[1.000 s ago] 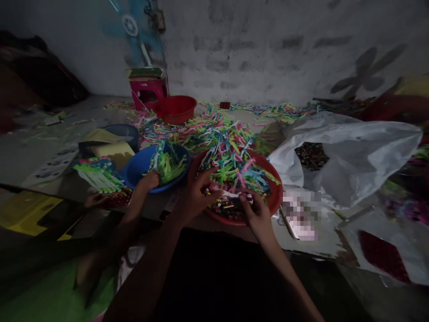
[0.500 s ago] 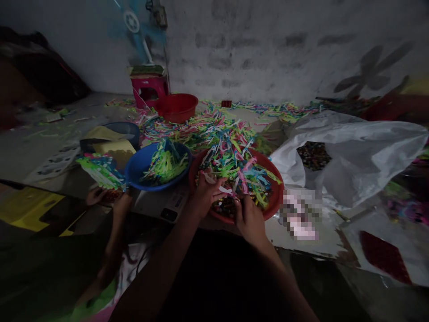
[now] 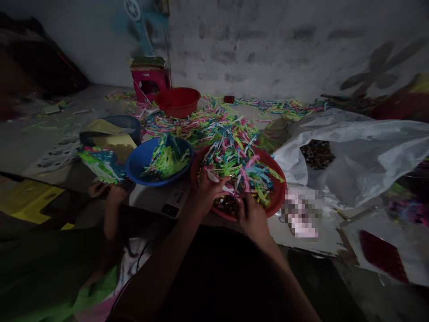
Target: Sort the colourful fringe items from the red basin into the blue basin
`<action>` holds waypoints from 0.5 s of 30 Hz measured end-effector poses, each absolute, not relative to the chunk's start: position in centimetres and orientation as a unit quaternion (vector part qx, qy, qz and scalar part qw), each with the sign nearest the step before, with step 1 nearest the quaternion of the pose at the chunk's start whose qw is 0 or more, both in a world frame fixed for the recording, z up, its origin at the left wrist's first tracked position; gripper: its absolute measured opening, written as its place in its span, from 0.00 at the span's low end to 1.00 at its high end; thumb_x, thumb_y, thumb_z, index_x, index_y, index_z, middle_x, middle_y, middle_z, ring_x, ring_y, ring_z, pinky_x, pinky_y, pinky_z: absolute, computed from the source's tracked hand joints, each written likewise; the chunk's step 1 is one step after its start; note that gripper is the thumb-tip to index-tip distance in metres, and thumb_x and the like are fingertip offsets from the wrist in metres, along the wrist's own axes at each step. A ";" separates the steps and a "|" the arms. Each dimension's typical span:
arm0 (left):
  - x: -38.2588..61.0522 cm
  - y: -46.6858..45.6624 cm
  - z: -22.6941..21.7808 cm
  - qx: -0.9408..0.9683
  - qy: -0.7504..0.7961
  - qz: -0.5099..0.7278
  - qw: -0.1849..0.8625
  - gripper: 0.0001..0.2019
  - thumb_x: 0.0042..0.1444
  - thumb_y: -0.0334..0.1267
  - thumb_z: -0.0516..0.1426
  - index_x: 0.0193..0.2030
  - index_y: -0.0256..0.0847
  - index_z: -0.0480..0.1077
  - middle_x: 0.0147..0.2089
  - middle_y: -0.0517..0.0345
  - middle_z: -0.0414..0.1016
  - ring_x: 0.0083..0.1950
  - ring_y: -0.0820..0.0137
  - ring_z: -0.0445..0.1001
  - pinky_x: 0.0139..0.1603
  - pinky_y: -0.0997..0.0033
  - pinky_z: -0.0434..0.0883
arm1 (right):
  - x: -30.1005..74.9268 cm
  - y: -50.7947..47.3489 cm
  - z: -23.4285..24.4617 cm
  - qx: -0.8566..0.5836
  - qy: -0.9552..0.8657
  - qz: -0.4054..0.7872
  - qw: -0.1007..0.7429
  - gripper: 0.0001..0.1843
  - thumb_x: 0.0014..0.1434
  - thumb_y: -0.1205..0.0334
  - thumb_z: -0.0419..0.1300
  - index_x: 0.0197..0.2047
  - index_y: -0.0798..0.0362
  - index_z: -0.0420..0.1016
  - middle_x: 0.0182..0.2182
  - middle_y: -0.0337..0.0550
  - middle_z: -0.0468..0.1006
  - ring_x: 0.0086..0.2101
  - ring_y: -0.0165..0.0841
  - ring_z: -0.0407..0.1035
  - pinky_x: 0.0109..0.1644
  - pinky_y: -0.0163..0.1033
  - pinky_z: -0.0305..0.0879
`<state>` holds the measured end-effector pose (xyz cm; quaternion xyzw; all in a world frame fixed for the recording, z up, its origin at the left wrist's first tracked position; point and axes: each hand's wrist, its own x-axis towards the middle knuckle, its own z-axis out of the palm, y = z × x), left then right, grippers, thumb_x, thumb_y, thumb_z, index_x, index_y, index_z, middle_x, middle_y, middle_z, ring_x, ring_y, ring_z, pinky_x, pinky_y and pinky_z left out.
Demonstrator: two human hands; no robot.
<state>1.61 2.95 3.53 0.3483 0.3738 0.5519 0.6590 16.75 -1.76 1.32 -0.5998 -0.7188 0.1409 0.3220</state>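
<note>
A red basin (image 3: 276, 190) in front of me is heaped with colourful paper strips (image 3: 236, 163) over small dark pieces. My left hand (image 3: 206, 192) rests on the basin's near left side, fingers curled round a pale strip. My right hand (image 3: 252, 213) is at the near rim, fingers bent down into the small pieces; what it grips is hidden. To the left stands a blue basin (image 3: 142, 163) holding green strips.
Another person's hands (image 3: 112, 191) at the left hold a bundle of strips (image 3: 102, 164). More strips litter the floor behind. A second red basin (image 3: 178, 102), a pink stool (image 3: 149, 81), a fan and an open white plastic bag (image 3: 355, 152) of dark pieces surround me.
The other person's hand left the blue basin and went back to the bundle. My hands sank lower into the red basin and drew closer together.
</note>
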 end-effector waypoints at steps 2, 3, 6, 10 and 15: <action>1.6 2.9 3.5 0.357 0.374 0.547 0.658 0.38 0.47 0.38 0.63 0.62 0.51 0.48 0.48 0.51 0.75 0.46 0.62 0.76 0.46 0.53 0.73 | 17.0 -1.5 1.6 -0.583 -0.703 0.216 0.346 0.14 0.64 0.53 0.46 0.42 0.53 0.67 0.34 0.47 0.76 0.34 0.38 0.72 0.38 0.41 0.65; 1.5 2.9 3.4 0.361 0.371 0.544 0.660 0.38 0.48 0.38 0.63 0.62 0.51 0.48 0.48 0.51 0.75 0.46 0.62 0.76 0.46 0.54 0.73 | 17.2 -1.3 1.8 -0.564 -0.694 0.271 0.356 0.15 0.63 0.52 0.47 0.42 0.53 0.67 0.33 0.46 0.77 0.33 0.36 0.72 0.37 0.40 0.66; 1.4 2.8 3.2 0.375 0.363 0.541 0.660 0.35 0.48 0.39 0.63 0.61 0.49 0.51 0.47 0.51 0.75 0.46 0.62 0.76 0.47 0.54 0.72 | 17.6 -0.9 2.2 -0.486 -0.674 0.418 0.366 0.16 0.62 0.49 0.48 0.42 0.52 0.68 0.30 0.41 0.76 0.28 0.32 0.70 0.32 0.37 0.66; 1.2 2.4 3.4 0.425 0.346 0.534 0.643 0.32 0.49 0.41 0.62 0.59 0.47 0.53 0.46 0.51 0.76 0.45 0.62 0.76 0.47 0.56 0.72 | 17.5 -0.7 2.7 -0.490 -0.677 0.389 0.388 0.14 0.60 0.50 0.52 0.32 0.52 0.66 0.24 0.39 0.73 0.25 0.31 0.67 0.29 0.36 0.64; -0.9 4.7 4.3 0.447 0.387 0.550 0.589 0.32 0.47 0.43 0.63 0.58 0.45 0.57 0.42 0.51 0.77 0.40 0.61 0.77 0.42 0.60 0.73 | 16.9 -0.3 3.2 -0.496 -0.746 0.303 0.326 0.15 0.62 0.52 0.51 0.40 0.53 0.72 0.34 0.44 0.78 0.34 0.35 0.71 0.39 0.39 0.65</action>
